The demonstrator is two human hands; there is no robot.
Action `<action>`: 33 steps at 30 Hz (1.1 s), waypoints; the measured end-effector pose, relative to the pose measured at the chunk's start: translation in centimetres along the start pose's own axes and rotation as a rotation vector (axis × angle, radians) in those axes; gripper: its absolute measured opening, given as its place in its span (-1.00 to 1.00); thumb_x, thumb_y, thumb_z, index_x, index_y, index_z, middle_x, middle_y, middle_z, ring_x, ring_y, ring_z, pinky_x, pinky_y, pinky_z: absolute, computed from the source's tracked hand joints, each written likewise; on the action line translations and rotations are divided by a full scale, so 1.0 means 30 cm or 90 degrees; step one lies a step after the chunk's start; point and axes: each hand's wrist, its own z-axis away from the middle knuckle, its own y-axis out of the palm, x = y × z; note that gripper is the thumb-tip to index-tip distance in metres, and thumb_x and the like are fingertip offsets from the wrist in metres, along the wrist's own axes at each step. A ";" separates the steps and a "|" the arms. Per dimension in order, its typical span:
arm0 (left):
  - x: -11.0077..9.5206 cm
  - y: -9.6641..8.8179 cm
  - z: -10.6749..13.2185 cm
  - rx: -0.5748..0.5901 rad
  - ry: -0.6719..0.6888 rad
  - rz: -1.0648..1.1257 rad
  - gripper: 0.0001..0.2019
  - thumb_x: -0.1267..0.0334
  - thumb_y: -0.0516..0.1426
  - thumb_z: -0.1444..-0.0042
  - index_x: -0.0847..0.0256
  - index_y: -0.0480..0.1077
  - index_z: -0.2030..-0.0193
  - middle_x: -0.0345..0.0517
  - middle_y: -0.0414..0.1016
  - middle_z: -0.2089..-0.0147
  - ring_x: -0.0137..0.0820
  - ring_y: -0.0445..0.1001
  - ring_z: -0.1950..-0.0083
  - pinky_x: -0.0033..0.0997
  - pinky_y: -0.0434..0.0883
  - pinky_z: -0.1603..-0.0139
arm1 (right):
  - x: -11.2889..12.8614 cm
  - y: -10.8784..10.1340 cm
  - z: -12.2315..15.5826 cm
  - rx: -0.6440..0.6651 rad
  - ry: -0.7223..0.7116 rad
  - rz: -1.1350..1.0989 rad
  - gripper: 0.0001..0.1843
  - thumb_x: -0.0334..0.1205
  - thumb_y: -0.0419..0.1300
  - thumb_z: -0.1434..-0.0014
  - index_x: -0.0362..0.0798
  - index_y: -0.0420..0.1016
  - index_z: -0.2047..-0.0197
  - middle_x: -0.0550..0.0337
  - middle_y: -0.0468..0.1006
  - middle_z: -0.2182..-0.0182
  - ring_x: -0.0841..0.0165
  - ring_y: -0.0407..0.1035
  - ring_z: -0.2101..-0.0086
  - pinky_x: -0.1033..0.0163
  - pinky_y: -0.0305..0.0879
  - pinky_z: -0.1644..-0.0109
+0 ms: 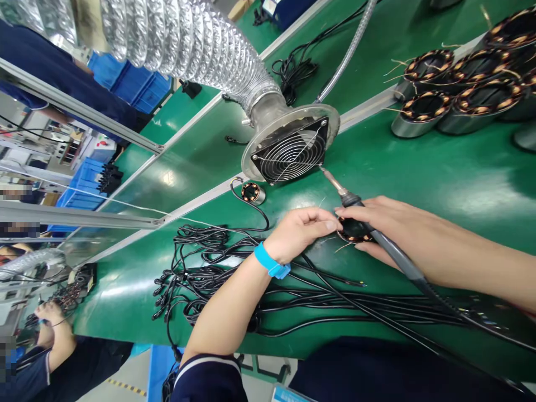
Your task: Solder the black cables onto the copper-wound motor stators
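My right hand (pixel 389 229) is closed around a soldering iron (pixel 352 200), whose metal tip points up and left toward the fan grille. The same hand's fingers also steady a ring-shaped stator (pixel 355 239) with copper windings, partly hidden behind the iron and the fingers. At the stator's left rim, my left hand (pixel 312 226) has thumb and forefinger pinched together, with thin wire ends sticking out around them; what lies between the tips is mostly covered. A blue strap (pixel 268 261) circles the left wrist.
A round fume extractor fan (pixel 293 153) hangs from a silver duct (pixel 196 50) just beyond the hands. Black cables (pixel 205 273) lie across the green bench. Several stators (pixel 422 111) stand at the upper right; a small one (pixel 253 193) sits left of the fan. Another person's hands (pixel 50 312) work at far left.
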 end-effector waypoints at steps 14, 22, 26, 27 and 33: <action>-0.001 -0.045 0.026 0.025 0.034 -0.212 -0.81 0.20 0.26 -0.24 0.29 0.52 0.32 -0.18 0.49 0.33 -0.47 0.30 0.30 -0.40 0.30 0.16 | -0.019 -0.020 0.001 0.011 0.049 0.046 -0.63 -0.13 0.07 -0.40 0.02 0.45 -0.21 0.05 0.52 0.29 0.14 0.42 0.29 0.09 0.35 0.24; 0.014 -0.026 0.015 0.037 0.083 -0.196 -0.85 0.26 0.26 -0.23 0.28 0.55 0.33 -0.11 0.58 0.26 -0.40 0.46 0.17 -0.35 0.39 -0.02 | -0.009 -0.007 0.004 -0.002 0.033 0.064 -0.62 -0.13 0.06 -0.39 0.00 0.45 -0.20 0.06 0.53 0.31 0.16 0.41 0.32 0.11 0.31 0.27; 0.027 -0.018 0.006 0.043 0.100 -0.161 -0.76 0.11 0.28 -0.24 0.27 0.54 0.29 -0.11 0.57 0.25 -0.41 0.46 0.17 -0.35 0.40 -0.02 | -0.007 -0.005 0.004 0.016 0.050 0.059 -0.60 -0.12 0.07 -0.38 0.05 0.44 -0.23 0.05 0.54 0.29 0.13 0.42 0.31 0.07 0.34 0.25; 0.029 -0.019 0.006 0.028 0.092 -0.170 -0.74 0.07 0.29 -0.24 0.27 0.54 0.25 -0.13 0.55 0.25 -0.43 0.44 0.19 -0.37 0.40 0.01 | -0.011 -0.007 0.005 0.018 0.064 0.062 -0.58 -0.10 0.08 -0.38 0.05 0.44 -0.24 0.04 0.55 0.28 0.12 0.43 0.30 0.05 0.35 0.23; 0.039 -0.026 0.012 0.024 0.042 -0.332 -0.86 0.21 0.31 -0.21 0.25 0.56 0.28 -0.23 0.49 0.31 -0.50 0.35 0.31 -0.45 0.35 0.18 | -0.038 -0.019 0.014 0.003 0.103 0.079 -0.53 -0.04 0.12 -0.35 0.02 0.45 -0.27 0.02 0.57 0.23 0.10 0.45 0.24 0.05 0.37 0.20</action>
